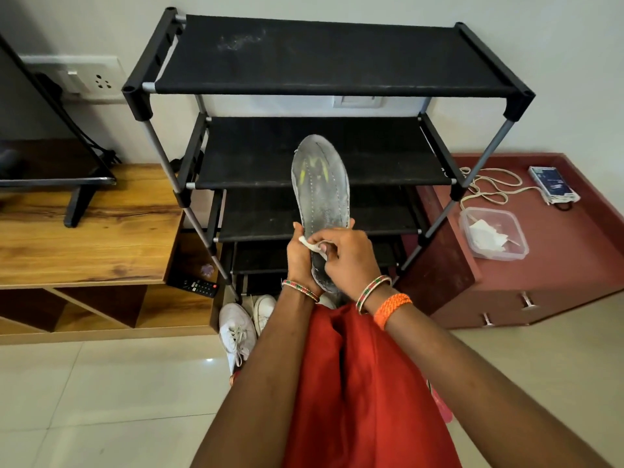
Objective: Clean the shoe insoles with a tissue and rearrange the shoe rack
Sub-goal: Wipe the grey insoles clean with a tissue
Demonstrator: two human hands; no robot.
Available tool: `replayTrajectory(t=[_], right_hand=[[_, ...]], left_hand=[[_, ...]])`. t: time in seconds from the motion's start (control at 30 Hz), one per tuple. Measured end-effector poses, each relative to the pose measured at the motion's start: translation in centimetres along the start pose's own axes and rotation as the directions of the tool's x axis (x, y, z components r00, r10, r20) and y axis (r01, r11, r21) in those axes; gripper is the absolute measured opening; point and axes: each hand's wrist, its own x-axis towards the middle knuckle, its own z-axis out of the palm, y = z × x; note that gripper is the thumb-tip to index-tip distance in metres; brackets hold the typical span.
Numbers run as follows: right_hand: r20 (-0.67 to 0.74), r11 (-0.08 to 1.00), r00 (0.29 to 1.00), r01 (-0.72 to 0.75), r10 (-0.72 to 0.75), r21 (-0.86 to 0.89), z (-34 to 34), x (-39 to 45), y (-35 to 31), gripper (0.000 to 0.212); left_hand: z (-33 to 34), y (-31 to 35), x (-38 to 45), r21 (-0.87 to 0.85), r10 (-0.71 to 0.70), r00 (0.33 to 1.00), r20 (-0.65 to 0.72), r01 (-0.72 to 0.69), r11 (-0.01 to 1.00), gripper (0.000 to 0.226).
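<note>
A grey, worn insole stands upright in front of the black shoe rack, whose visible fabric shelves hold nothing. My left hand grips the insole's lower part from the left edge. My right hand lies over the front of the insole with its fingers curled round a small white tissue, which presses against the insole's surface. The insole's heel end is hidden behind both hands.
A pair of white sneakers lies on the tiled floor at the rack's foot. A clear plastic box with tissues sits on the maroon drawer cabinet to the right. A wooden TV unit with a remote stands to the left.
</note>
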Motion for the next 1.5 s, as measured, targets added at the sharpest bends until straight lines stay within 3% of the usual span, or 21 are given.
replayTrajectory(t=[0.07, 0.17, 0.23, 0.3, 0.37, 0.43, 0.53, 0.6, 0.7, 0.9, 0.97, 1.07, 1.13, 1.37, 1.5], right_hand=[[0.193, 0.958, 0.968, -0.198, 0.158, 0.209, -1.5, 0.8, -0.2, 0.027], [0.350, 0.671, 0.876, -0.481, 0.333, 0.564, -3.7, 2.1, -0.4, 0.036], [0.323, 0.556, 0.871, -0.486, 0.369, 0.674, -4.9, 2.9, -0.4, 0.032], [0.270, 0.558, 0.886, -0.449, 0.376, 0.698, -5.8, 3.9, -0.2, 0.030], [0.222, 0.627, 0.899, -0.425, 0.378, 0.653, -6.2, 4.8, 0.0, 0.029], [0.110, 0.781, 0.934, -0.346, 0.341, 0.519, -6.3, 5.8, 0.4, 0.026], [-0.131, 0.985, 0.980, -0.133, 0.147, 0.112, -5.6, 7.0, 1.1, 0.022], [-0.089, 0.996, 0.995, -0.055, 0.049, -0.064, -4.8, 7.0, 1.3, 0.023], [0.092, 0.973, 0.996, 0.011, 0.010, -0.230, -3.0, 5.8, 2.0, 0.027], [0.138, 0.978, 0.990, 0.066, -0.039, -0.197, -1.0, 1.8, 2.1, 0.031], [0.105, 0.970, 0.994, 0.065, -0.041, -0.234, -1.1, 2.4, 2.1, 0.029], [-0.007, 0.946, 1.000, -0.004, 0.002, -0.324, -1.7, 4.4, 2.4, 0.030], [-0.076, 0.954, 0.995, -0.085, 0.066, -0.289, -2.1, 5.2, 2.5, 0.031], [-0.058, 0.972, 0.998, -0.016, 0.003, -0.236, -1.2, 1.8, 1.8, 0.035], [-0.174, 0.959, 0.985, -0.064, 0.015, -0.276, -1.7, 3.9, 1.8, 0.031]], left_hand=[[0.1, 0.3, 0.0, -0.040, 0.034, 0.999, 0.015, -0.033, 0.999, 0.072], [0.5, 0.5, -0.1, -0.018, 0.082, 0.996, 0.022, -0.081, 0.997, 0.063], [0.7, 0.5, -0.5, 0.022, 0.087, 0.996, 0.037, -0.088, 0.996, 0.054], [0.6, 0.3, -0.8, 0.060, 0.073, 0.996, 0.049, -0.076, 0.995, 0.051], [0.4, 0.2, -1.0, 0.081, 0.076, 0.995, 0.070, -0.082, 0.993, 0.045], [0.6, 0.2, -1.1, 0.074, 0.081, 0.993, 0.084, -0.087, 0.993, 0.041], [0.6, 0.3, -0.8, 0.076, 0.068, 0.995, 0.076, -0.073, 0.994, 0.036], [0.9, 0.1, -0.8, 0.118, 0.012, 0.998, 0.061, -0.019, 0.993, 0.037], [1.3, -0.3, -0.9, 0.119, 0.009, 0.997, 0.082, -0.018, 0.993, 0.044], [0.7, 0.4, -0.6, -0.014, 0.052, 0.997, 0.057, -0.052, 0.999, 0.033], [0.8, 0.2, -0.4, 0.033, 0.047, 0.997, 0.058, -0.049, 0.998, 0.033], [1.2, -0.8, -0.4, 0.223, 0.024, 0.999, 0.035, -0.031, 0.974, 0.052], [1.3, -1.1, -0.6, 0.333, 0.016, 1.000, 0.019, -0.022, 0.943, 0.064], [1.1, -0.4, -0.5, 0.294, 0.018, 1.000, 0.023, -0.023, 0.956, 0.062], [1.4, -1.0, -0.5, 0.356, 0.048, 0.999, 0.007, -0.047, 0.933, 0.065]])
